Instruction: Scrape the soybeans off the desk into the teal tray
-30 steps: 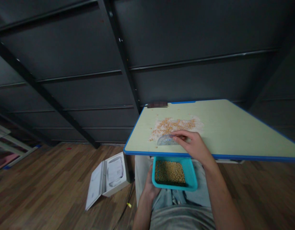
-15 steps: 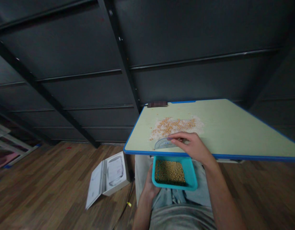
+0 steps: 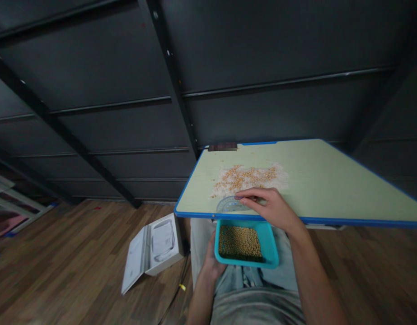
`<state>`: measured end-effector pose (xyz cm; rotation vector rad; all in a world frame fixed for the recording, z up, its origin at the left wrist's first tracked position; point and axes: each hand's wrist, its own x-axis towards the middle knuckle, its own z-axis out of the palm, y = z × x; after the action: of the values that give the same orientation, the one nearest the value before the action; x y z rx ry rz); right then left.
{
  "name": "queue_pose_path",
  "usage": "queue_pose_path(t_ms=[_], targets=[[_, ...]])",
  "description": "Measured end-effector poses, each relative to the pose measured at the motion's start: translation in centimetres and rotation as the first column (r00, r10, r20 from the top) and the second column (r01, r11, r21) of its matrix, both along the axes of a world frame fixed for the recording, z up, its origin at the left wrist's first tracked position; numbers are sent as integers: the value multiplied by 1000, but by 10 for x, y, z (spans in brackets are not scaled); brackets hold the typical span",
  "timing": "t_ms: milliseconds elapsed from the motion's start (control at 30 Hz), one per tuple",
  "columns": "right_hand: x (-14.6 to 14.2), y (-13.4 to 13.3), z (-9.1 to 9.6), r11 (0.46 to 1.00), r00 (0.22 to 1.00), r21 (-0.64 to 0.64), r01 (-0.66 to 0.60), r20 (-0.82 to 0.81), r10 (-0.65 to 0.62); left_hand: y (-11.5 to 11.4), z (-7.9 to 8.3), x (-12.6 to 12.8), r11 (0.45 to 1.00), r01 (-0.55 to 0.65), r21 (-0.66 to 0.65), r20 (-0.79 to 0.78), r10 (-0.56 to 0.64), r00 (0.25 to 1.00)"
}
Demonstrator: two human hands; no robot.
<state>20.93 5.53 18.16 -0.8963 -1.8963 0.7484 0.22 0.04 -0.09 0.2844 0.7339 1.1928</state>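
1. Far to the left of the tabletop point(image 3: 330, 180), a white frame point(image 3: 20, 196) stood on the wooden floor point(image 3: 82, 253).
2. Nearer, just left of the tabletop's near corner and lower down, an open white box point(image 3: 166, 250) lay on the floor with its lid folded out to the left; a dark cable point(image 3: 176, 298) with a yellow tag ran beside it.
3. Below the tabletop's near edge, the left hand point(image 3: 213, 262) was set against the left side of a turquoise tub point(image 3: 270, 246). Its fingers were mostly hidden by the tub, so I could not tell how tightly they were closed.
4. On the tabletop's blue near edge, toward its left end, sat a single bean point(image 3: 213, 215).
5. At the tabletop's far edge, toward the left, was a dark object point(image 3: 222, 147), too blurred to name.
6. The clear protractor point(image 3: 227, 206) lay close to the tabletop's near edge, its curved side facing away from that edge.
7. The tub was just below the tabletop's near edge, with many beans point(image 3: 244, 241) inside.
8. On the tabletop's left half, loose beans point(image 3: 237, 178) were spread among white grains point(image 3: 281, 174).
9. Above the tabletop's near edge, the right hand point(image 3: 271, 205) pinched the protractor narrowly between thumb and fingers.
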Motion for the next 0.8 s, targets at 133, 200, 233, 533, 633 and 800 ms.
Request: queue_pose_path(t_ms=[133, 200, 233, 533, 633, 800], targets=[[0, -1, 1, 1000, 1000, -11, 12, -10, -12, -1, 3, 1, 1000, -22, 0, -3, 22, 1000], [0, 0, -1, 1000, 999, -13, 27, -20, -27, -1, 5, 1, 1000, -23, -7, 3, 23, 1000], [0, 1, -2, 999, 999, -14, 35, -26, -35, -1, 6, 2, 1000, -17, -15, 6, 17, 1000], [-1, 5, -7, 995, 993, -8, 97, -62, -97, 0, 16, 4, 998, -10, -54, -7, 9, 1000], [-1, 6, -7, 993, 991, 3, 120, -63, -119, 0, 17, 4, 998, -12, -58, -13, 12, 1000], [1, 11, -12, 959, 959, 49, 279, -75, -275, 0, 19, 5, 998, -15, -61, 7, 15, 1000]])
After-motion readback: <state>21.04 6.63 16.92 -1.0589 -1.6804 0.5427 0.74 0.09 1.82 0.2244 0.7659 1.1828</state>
